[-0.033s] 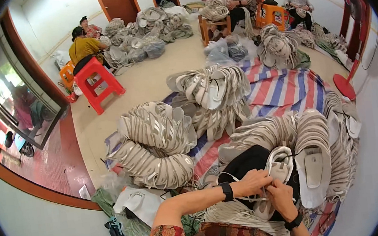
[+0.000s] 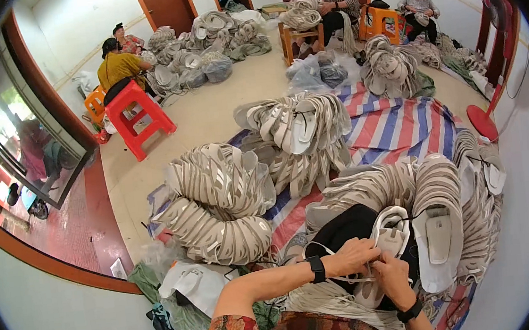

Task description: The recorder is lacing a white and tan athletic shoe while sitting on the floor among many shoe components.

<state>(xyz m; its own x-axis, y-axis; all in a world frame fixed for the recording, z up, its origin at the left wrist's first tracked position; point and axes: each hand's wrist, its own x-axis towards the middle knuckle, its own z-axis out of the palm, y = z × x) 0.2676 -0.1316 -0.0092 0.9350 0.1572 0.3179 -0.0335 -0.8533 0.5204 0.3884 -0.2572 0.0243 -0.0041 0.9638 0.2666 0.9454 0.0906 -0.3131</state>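
As two hands (image 2: 353, 256) (image 2: 394, 279) meet over one shoe upper (image 2: 391, 238), two wristbands (image 2: 316, 268) (image 2: 410, 311) show.

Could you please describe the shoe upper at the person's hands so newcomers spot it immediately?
At the lower right of the striped tarp, a nested column of pale uppers runs toward the viewer. Just left of it, beside black fabric, lies a beige shoe upper. Unlike its neighbours, it has the left hand and right hand meeting at its lower end.
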